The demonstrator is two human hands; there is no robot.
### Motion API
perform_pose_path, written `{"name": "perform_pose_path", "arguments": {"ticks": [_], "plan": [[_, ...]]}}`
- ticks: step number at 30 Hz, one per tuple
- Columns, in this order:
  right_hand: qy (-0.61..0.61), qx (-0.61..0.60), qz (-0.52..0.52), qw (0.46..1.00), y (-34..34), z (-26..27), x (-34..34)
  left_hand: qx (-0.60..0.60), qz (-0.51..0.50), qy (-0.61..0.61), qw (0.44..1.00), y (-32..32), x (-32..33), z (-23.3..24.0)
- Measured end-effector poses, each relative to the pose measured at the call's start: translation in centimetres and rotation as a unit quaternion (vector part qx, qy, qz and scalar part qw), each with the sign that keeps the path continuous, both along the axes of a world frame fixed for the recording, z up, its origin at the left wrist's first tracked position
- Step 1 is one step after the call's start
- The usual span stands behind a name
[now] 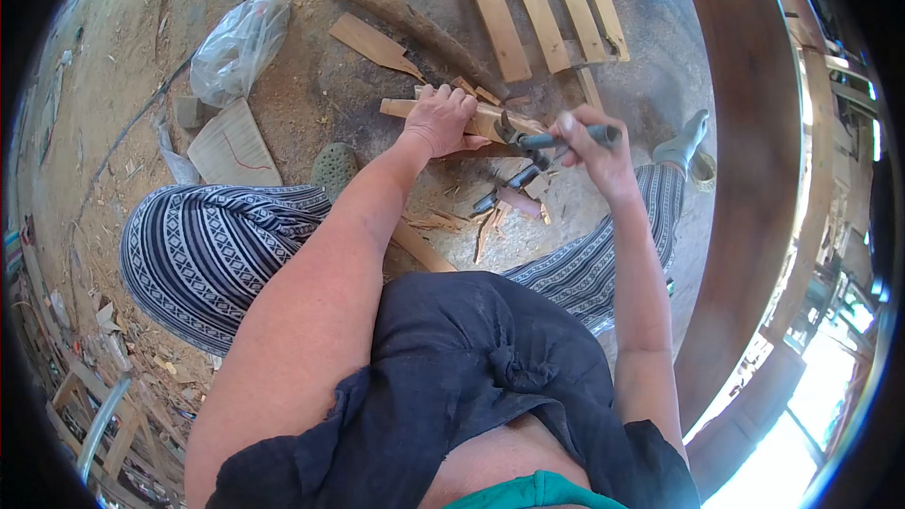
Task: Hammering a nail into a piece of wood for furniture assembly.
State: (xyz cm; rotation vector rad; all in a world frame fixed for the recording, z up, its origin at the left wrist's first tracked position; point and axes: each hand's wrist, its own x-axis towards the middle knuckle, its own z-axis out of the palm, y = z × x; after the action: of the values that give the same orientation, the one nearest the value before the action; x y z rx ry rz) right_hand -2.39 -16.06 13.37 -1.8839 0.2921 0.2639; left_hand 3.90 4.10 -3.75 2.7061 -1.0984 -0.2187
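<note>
My left hand (pixel 444 119) presses down on a wooden piece (pixel 488 120) that lies across other wood on the ground. The fingers curl over its far side and the thumb is on the near side. In my right hand (pixel 585 141) is a tool with a pipe-like handle (pixel 565 138) and a dark metal head, perhaps a small adze; the head is at the right part of the wooden piece. Another dark bar-like tool (pixel 512 187) lies just below, among wood chips (pixel 488 230). The right hand and tool are slightly blurred.
Several curved wooden slats (pixel 491 10) lie at the top. A thick rough timber (pixel 403 14) slants beyond my left hand. A plastic bag (pixel 240 46) and a marked board (pixel 235 148) are at the left. A large brown beam (pixel 742 155) runs along the right.
</note>
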Motion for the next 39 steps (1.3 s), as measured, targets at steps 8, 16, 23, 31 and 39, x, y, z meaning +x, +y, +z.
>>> {"name": "perform_pose_path", "arguments": {"ticks": [8, 16, 23, 31, 39], "plan": [[0.029, -0.249, 0.084, 0.965, 5.3, 1.3, 3.3, 0.019, -0.005, -0.017, 1.000, -0.2, -0.1, 0.1], [0.070, 0.073, 0.017, 0.995, -3.0, 0.2, -0.6, 0.022, -0.015, -0.005, 1.000, -0.9, 0.6, 1.2], [0.030, -0.039, 0.094, 0.994, -1.0, 1.5, -0.1, 0.034, -0.006, 0.010, 0.999, -0.7, 0.3, 1.6], [0.083, -0.272, 0.149, 0.947, 5.7, 2.7, 4.6, 0.100, -0.019, 0.017, 0.995, -1.1, 0.4, -0.2], [-0.013, 0.182, -0.107, 0.977, -9.5, -1.1, -5.8, 0.063, -0.013, 0.028, 0.998, -1.7, 0.5, 2.0]]}}
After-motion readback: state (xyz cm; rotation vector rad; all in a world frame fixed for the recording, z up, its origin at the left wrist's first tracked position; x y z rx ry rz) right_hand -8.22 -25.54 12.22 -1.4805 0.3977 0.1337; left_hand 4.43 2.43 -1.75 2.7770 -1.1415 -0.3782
